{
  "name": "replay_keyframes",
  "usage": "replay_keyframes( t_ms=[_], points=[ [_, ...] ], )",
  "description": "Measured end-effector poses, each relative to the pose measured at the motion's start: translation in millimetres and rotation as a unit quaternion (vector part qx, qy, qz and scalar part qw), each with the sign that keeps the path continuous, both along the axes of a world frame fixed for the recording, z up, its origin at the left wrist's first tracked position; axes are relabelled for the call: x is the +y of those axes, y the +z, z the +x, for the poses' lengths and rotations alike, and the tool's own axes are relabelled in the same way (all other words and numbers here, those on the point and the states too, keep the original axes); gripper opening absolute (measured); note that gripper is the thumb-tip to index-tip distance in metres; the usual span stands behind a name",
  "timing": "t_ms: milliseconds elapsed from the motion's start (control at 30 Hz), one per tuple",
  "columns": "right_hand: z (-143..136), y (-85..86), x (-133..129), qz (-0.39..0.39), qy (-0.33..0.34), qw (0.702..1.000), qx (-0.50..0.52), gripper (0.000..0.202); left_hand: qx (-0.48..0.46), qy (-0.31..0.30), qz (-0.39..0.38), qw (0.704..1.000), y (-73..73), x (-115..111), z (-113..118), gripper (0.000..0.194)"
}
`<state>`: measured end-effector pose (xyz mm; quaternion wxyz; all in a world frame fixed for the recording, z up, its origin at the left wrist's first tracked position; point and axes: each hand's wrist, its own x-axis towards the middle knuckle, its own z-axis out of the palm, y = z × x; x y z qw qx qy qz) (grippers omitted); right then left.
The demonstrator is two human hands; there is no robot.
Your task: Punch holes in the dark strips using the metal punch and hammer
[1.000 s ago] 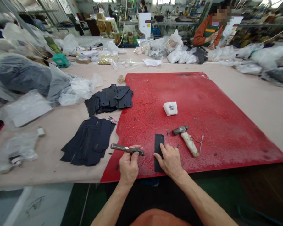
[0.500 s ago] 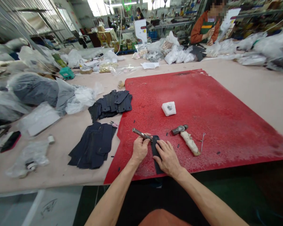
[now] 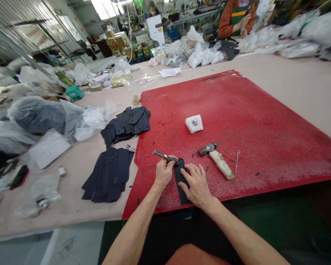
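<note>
My left hand (image 3: 163, 173) is closed around a metal punch (image 3: 161, 154), a rod-like tool tilted low, its far end out to the left. The punch's other end is at the top of a narrow dark piece (image 3: 182, 198) of material on the red mat (image 3: 251, 121). Fingers spread, my right hand (image 3: 197, 184) lies flat over the right side of that piece. To the right rests a hammer (image 3: 221, 165) with a wrapped pale handle, a thin metal hook (image 3: 237, 162) beside it. Farther back sits a white block (image 3: 194, 124) with a shiny round spot on top.
Two piles of dark cut pieces, a nearer pile (image 3: 109, 176) and a farther pile (image 3: 127, 124), lie left of the mat. Small pliers-like snips (image 3: 130, 148) are between them. Plastic-wrapped bundles (image 3: 44, 116) crowd the left; a person (image 3: 234, 20) is across the table.
The view has tilted and shifted slightly. My left hand still holds the punch at the dark piece's upper end, and my right hand stays on the piece.
</note>
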<state>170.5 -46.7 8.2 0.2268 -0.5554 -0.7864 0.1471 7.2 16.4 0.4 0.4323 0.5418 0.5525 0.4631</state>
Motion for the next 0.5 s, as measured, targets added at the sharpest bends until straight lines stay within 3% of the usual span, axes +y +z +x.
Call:
replay_keyframes(
  t_ms=[167,267,333,433,500],
  points=[
    [9,4.7,3,0.027,-0.001,0.998,0.057,0.036,-0.040,0.022,-0.027,0.999,0.9,-1,1,0.020],
    [47,10.9,12,0.084,-0.110,0.985,0.103,0.026,-0.155,0.069,-0.049,0.984,11.9,-8,0,0.022],
    [85,16.3,21,0.090,-0.221,0.967,0.091,0.025,-0.268,0.120,-0.075,0.953,22.6,-17,-4,0.026],
    [137,24.5,36,-0.010,-0.349,0.937,-0.010,0.030,-0.373,0.171,-0.103,0.906,37.0,-34,-20,0.024],
    [158,27.0,46,-0.115,-0.377,0.915,-0.090,0.035,-0.397,0.197,-0.112,0.889,44.1,-46,-32,0.015]
  ],
)
